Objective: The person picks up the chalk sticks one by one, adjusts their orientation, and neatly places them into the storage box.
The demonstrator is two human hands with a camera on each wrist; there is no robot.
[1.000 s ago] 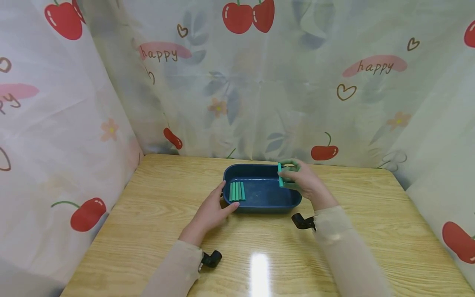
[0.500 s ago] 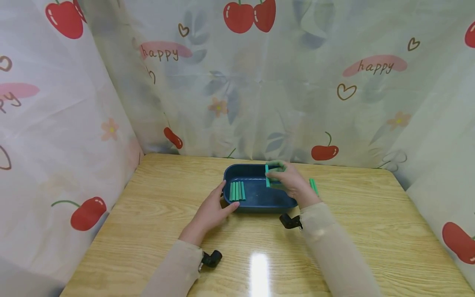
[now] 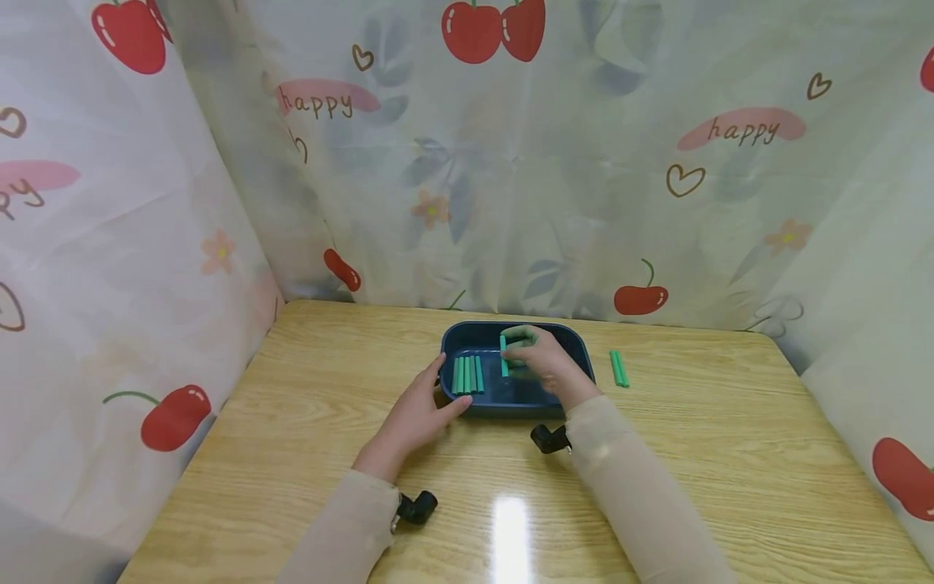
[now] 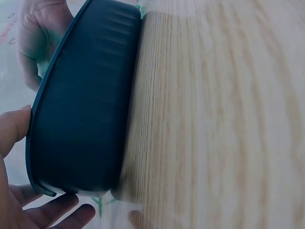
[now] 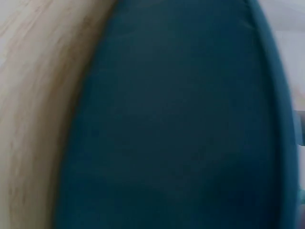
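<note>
The left hand (image 3: 412, 414) holds the blue tray (image 3: 511, 411) at its left end. The right hand (image 3: 546, 363) pinches a green stick (image 3: 504, 367) over the tray's middle. A row of green sticks (image 3: 469, 375) lies inside at the left end, and two loose sticks (image 3: 617, 369) lie on the worktop (image 3: 292, 422) to the right.

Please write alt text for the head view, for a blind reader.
A person's right hand holds a green stick over a dark blue tray; the left hand grips its left end. A row of green sticks lies inside there, and two more sticks lie on the wooden table to the right.
</note>
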